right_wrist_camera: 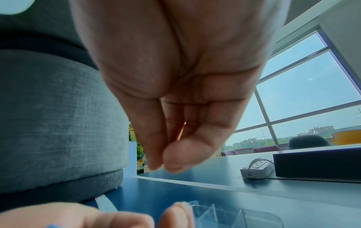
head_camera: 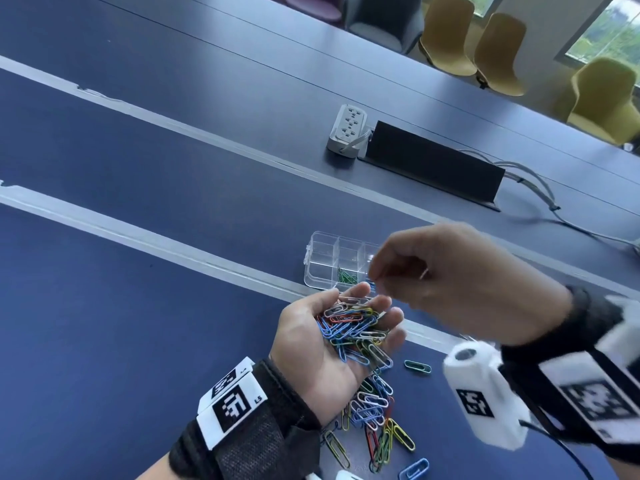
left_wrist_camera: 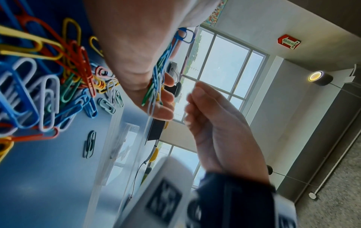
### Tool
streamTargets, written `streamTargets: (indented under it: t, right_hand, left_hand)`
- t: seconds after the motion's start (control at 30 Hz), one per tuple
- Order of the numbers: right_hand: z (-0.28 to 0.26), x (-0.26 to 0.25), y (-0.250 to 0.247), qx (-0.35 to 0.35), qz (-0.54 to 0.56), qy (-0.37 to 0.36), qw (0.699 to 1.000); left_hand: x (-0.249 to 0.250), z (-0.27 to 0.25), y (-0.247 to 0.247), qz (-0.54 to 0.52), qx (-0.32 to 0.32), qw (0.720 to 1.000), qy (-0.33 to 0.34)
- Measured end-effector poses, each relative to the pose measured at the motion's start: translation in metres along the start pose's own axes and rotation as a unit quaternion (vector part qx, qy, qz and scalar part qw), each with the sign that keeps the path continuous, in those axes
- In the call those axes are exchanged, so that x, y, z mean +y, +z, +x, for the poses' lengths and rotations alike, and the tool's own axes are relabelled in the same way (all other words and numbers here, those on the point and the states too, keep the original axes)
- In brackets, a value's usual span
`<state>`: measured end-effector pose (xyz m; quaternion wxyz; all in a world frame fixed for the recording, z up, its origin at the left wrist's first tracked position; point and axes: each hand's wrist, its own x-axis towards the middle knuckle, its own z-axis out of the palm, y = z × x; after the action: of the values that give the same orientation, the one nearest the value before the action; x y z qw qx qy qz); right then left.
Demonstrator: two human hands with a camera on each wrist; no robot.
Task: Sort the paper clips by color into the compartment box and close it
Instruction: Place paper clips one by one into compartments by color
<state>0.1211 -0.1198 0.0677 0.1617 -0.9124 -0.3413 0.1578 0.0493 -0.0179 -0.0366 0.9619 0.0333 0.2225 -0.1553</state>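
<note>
My left hand [head_camera: 375, 306] is palm up and cupped under a heap of mixed-colour paper clips [head_camera: 349, 327]. Just above it hovers my right hand [head_camera: 375, 273], near the front edge of the clear compartment box [head_camera: 320, 244]. Its thumb and forefinger tips are pressed together [right_wrist_camera: 160, 167], and no clip shows between them. The box lies open on the blue table, and a few green clips [head_camera: 346, 276] sit in one front compartment. More clips [head_camera: 374, 410] lie in a loose pile on the table below my left wrist. In the left wrist view, clips [left_wrist_camera: 156, 86] rest against my curled fingers.
A single teal clip [head_camera: 418, 367] lies apart, right of the pile. A white power strip [head_camera: 348, 131] and a raised black cable flap [head_camera: 433, 164] with grey cables [head_camera: 540, 195] sit further back. Yellow chairs [head_camera: 498, 53] stand beyond the table.
</note>
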Motion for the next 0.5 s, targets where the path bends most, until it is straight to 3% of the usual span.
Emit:
streamTargets:
  t: [0.2, 0.5]
  right_hand:
    - [-0.041, 0.004, 0.023, -0.051, -0.027, -0.064, 0.996]
    - [-0.049, 0.014, 0.037, -0.004, -0.017, -0.089, 0.996]
  left_hand:
    - [0.004, -0.003, 0.003, -0.024, -0.021, 0.999, 0.004]
    - [-0.003, -0.005, 0.002, -0.001, -0.027, 1.0, -0.004]
